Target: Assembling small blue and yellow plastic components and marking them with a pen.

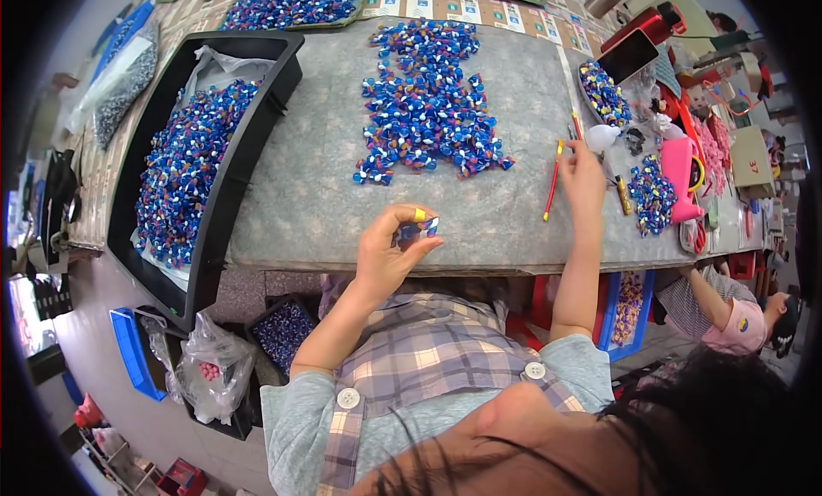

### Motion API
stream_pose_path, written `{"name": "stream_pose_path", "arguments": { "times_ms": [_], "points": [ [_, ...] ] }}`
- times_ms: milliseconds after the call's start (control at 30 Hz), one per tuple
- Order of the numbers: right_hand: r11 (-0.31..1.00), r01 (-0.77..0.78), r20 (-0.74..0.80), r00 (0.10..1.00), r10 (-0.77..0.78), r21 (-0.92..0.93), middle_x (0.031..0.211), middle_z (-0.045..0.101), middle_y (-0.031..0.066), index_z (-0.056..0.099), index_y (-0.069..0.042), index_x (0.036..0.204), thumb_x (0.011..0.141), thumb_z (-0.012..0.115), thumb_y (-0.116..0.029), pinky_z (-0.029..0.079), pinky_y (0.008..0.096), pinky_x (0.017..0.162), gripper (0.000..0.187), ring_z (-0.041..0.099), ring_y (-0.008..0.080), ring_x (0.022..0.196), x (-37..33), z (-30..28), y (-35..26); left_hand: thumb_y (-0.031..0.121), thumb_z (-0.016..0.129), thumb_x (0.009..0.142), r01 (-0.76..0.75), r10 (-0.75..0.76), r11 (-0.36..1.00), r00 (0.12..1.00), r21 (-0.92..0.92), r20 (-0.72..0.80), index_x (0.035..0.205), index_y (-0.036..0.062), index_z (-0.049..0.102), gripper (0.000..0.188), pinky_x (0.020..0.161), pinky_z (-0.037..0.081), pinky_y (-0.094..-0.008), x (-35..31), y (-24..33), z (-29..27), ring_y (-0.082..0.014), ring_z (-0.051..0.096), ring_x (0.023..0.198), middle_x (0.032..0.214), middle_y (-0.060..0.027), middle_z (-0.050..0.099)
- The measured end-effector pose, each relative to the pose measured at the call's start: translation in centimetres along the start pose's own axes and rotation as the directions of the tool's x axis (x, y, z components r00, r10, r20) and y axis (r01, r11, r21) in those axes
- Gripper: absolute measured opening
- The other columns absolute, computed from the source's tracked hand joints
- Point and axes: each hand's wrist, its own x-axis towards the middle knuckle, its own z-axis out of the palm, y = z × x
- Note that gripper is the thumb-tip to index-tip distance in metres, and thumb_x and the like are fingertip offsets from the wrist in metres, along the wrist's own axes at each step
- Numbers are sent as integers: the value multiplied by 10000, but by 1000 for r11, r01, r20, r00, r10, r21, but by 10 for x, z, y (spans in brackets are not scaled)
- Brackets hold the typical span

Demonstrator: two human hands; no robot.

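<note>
**Left hand pinches a bow, right hand out at the pencils**

I see my left hand (390, 252) raised over the near edge of the surface (325, 205), its grip clenched around a small blue bow (419, 230) held between thumb and fingers. One fingertip wears a yellow cap. The bow sits above the near edge, a little left of centre, well apart from the pile.

My right hand (582, 175) is stretched farther out to the right. Its fingers touch a red pencil (553, 184) that lies on the surface with a yellow end pointing far. I cannot tell whether that grip is closed on it or just resting there. Just beyond the hand lies a white bulb-shaped piece (602, 136).

The pile (428, 102) of blue bows spreads over the far middle of the surface. To the left stands a black bin (248, 154), lined with plastic and full of the same blue pieces. Smaller heaps of bows (652, 195) lie on the right, beside a pink pouch (681, 179). A phone (628, 56) leans on a red stand at the far right.

Below the surface on the left I see a clear bag (205, 368) and a blue crate (133, 355). Another person (728, 312) sits at the near right.
</note>
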Motion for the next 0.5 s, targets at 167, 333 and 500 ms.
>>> {"name": "stream_pose_path", "arguments": {
  "times_ms": [167,333,500],
  "points": [
    [987,134,26,991,-133,-89,943,555,182,509,-68,1039,797,516,-72,448,415,708,242,539,356,872,-6,18,-9,-13,671,726,16,-16,1000,1000,24,21,958,30,503,290,719,427,-210,2,5,2,-92,523,841,990,-87,586],
    [646,-56,246,947,-208,761,832,528,36,463,-33,1083,830,484,-40,424,251,639,254,521,133,710,-27,-7,-20,-14,670,727,35,-35,999,999,14,41,954,32,503,286,675,431,-189,2,6,3,-81,525,830,995,-84,590],
    [318,-134,219,944,-247,938,703,450,-6,569,-11,896,862,484,-124,369,199,643,145,448,76,663,-70,-18,-72,-16,686,709,-14,13,1000,999,28,30,936,33,498,298,684,437,-205,2,1,6,-94,535,831,982,-92,591]
  ]
}}
